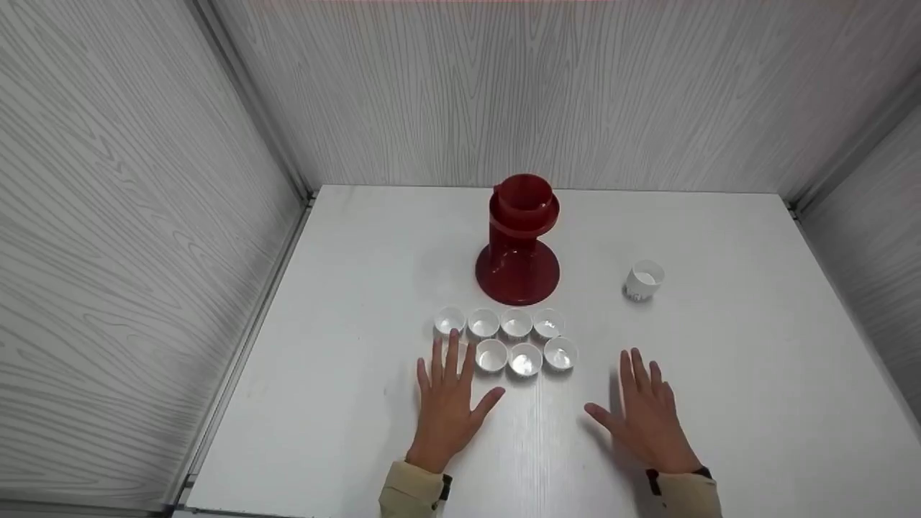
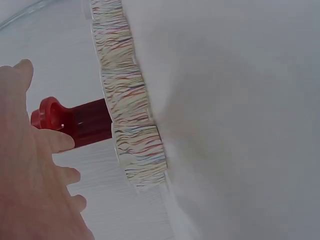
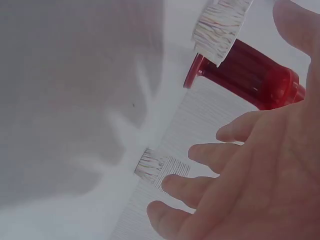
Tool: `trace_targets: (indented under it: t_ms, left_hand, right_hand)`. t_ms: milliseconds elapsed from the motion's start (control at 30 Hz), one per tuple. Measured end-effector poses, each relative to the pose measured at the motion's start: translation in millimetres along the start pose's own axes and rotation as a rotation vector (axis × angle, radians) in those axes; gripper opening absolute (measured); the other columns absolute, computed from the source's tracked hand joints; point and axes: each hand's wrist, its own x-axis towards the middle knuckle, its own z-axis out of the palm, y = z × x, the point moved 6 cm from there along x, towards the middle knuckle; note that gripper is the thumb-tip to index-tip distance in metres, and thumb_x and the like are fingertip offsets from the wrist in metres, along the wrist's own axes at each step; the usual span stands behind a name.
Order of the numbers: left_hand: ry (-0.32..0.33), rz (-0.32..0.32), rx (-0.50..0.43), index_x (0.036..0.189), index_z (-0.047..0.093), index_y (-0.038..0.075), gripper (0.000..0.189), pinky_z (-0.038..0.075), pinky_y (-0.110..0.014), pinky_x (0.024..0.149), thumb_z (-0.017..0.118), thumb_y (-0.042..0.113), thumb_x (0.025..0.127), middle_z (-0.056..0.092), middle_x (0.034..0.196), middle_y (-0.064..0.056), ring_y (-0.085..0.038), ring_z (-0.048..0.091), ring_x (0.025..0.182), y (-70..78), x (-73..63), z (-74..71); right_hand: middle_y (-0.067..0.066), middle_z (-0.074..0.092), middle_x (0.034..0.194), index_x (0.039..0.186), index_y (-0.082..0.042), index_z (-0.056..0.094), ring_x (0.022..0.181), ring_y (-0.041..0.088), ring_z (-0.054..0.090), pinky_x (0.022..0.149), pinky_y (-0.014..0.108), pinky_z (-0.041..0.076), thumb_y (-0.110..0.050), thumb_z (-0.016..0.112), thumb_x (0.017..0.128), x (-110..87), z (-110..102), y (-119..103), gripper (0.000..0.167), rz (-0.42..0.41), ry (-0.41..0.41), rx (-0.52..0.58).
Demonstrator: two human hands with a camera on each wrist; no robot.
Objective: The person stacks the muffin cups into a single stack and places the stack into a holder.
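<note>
Two hands (image 1: 447, 414) (image 1: 646, 424) spread wide near cups (image 1: 491, 356), whose coloured streaks (image 2: 126, 95) only wrist views show.

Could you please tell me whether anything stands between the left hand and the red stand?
Yes: small white cups in two rows, the leftmost partly hidden by the left hand, sit just in front of the red stand.

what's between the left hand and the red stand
In the head view, two rows of small white cups lie between the left hand and the red stand.
</note>
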Motion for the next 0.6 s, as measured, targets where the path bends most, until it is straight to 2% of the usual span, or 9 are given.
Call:
trace_targets:
  t_ms: [133,267,333,467,600]
  left_hand:
    - [-0.017,0.027,-0.085,0.166,0.021,0.011,0.087,0.013,-0.072,0.124,0.047,0.064,0.102,0.011,0.175,-0.014,-0.040,0.010,0.162,15.1,3.7,0.0]
    - [-0.085,0.055,-0.305,0.166,0.019,0.010,0.082,0.012,-0.069,0.127,0.046,0.058,0.105,0.010,0.175,-0.013,-0.038,0.007,0.163,34.4,9.7,3.8]
    - [-0.118,0.068,-0.453,0.165,0.021,0.010,0.080,0.014,-0.066,0.128,0.047,0.055,0.106,0.012,0.175,-0.011,-0.037,0.007,0.163,45.3,17.5,5.8]
    - [-0.171,0.058,-0.728,0.164,0.027,0.012,0.075,0.022,-0.055,0.130,0.053,0.051,0.105,0.020,0.174,-0.008,-0.029,0.016,0.162,66.2,41.3,10.8]
    - [-0.205,0.031,-0.889,0.163,0.031,0.014,0.070,0.023,-0.050,0.131,0.055,0.045,0.105,0.029,0.171,-0.007,-0.026,0.024,0.161,85.7,62.3,20.8]
  right_hand:
    - [0.031,0.007,0.171,0.163,0.006,0.006,0.156,0.056,0.008,0.123,0.071,0.015,-0.054,0.060,0.101,5.6,-4.0,12.1,0.102,0.017,-0.055,0.111]
    - [0.030,0.007,0.171,0.164,0.001,0.003,0.158,0.051,0.009,0.126,0.068,0.014,-0.054,0.059,0.101,11.1,-14.2,27.8,0.101,0.071,-0.080,0.260]
    - [0.029,0.012,0.170,0.165,-0.001,0.005,0.157,0.050,0.016,0.125,0.067,0.020,-0.054,0.060,0.101,16.5,-23.5,36.4,0.100,0.083,-0.044,0.337]
    - [0.028,0.021,0.168,0.165,-0.002,0.011,0.153,0.050,0.028,0.123,0.063,0.030,-0.050,0.064,0.100,38.3,-42.6,56.1,0.097,0.084,0.044,0.476]
    - [0.028,0.025,0.167,0.165,-0.001,0.013,0.152,0.051,0.031,0.123,0.060,0.033,-0.046,0.068,0.099,63.8,-50.0,75.1,0.097,0.105,0.072,0.555]
